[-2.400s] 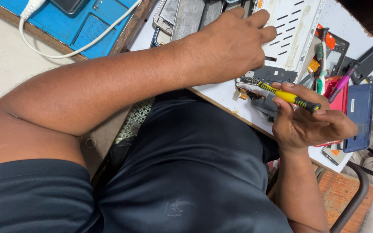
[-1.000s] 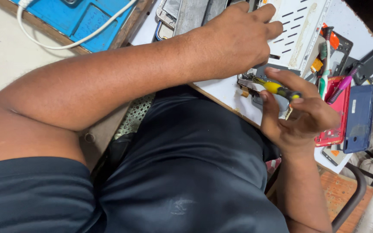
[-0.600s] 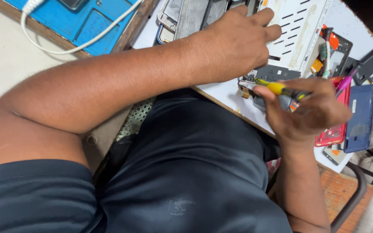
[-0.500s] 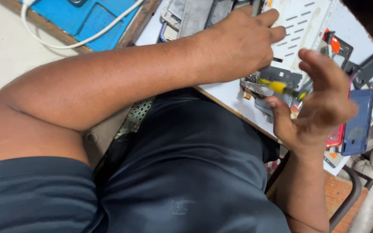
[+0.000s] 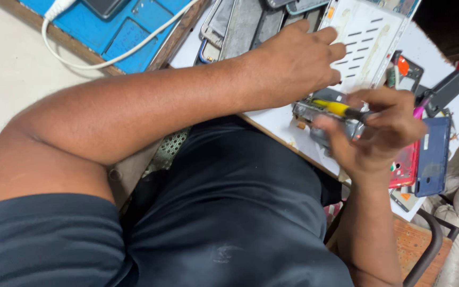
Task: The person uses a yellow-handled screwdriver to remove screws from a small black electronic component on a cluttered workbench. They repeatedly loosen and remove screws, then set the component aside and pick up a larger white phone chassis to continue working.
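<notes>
My cluttered white bench (image 5: 272, 119) is crowded with phone parts. Near its front edge my left hand (image 5: 293, 66) presses flat while my right hand (image 5: 381, 133) pinches the yellow screwdriver (image 5: 338, 109) over the opened phone (image 5: 320, 114); next, I judge, seat the tip squarely.

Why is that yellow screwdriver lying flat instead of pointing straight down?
It lies nearly flat: the yellow screwdriver runs sideways over the opened phone, pinched in the right hand. Why, the picture cannot tell.
</notes>
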